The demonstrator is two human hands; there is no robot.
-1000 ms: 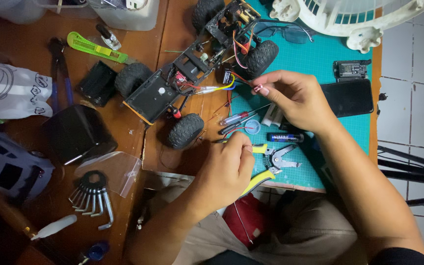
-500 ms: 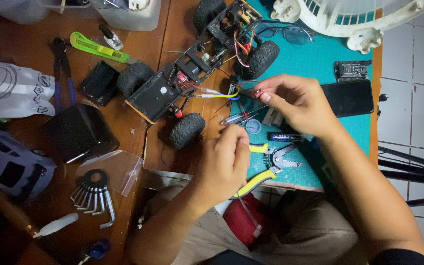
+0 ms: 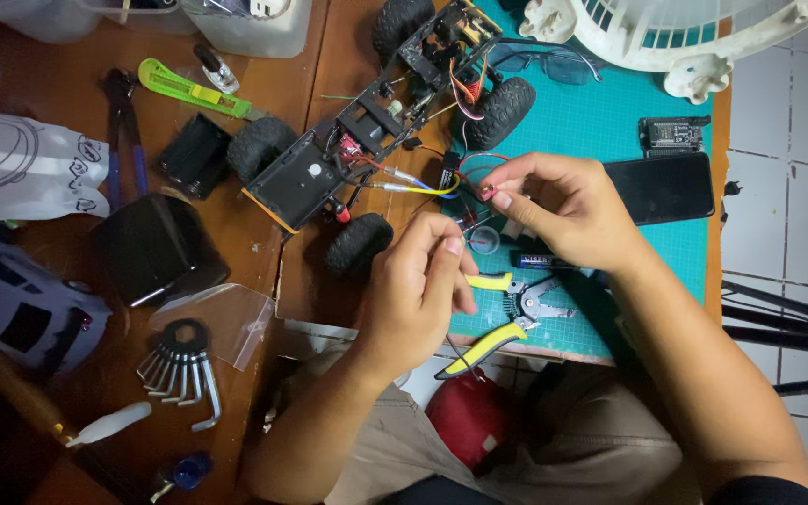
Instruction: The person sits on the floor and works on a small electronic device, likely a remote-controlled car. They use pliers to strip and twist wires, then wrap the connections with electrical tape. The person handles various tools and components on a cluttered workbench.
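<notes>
- Pinching thin wires (image 3: 465, 178) between them, both hands work just beside a stripped toy car chassis (image 3: 367, 140) at the mat's edge.
- Right hand (image 3: 563, 210): fingers (image 3: 500, 197) clamped on a small red connector, holding the leads taut and clear of the frame.
- Left hand (image 3: 413, 290): fingertips pressed together, apparently on a fine lead; the grip itself is hidden.
- Yellow-handled strippers (image 3: 502, 313) lie open below the hands, within easy reach on the teal cutting mat (image 3: 610, 122).
- Knobbly rubber tyres ring the black chassis.
- Further out on the wooden bench (image 3: 329, 47): a dark phone (image 3: 661, 187), a fanned hex-key set (image 3: 180, 369), a white fan (image 3: 694, 28).
</notes>
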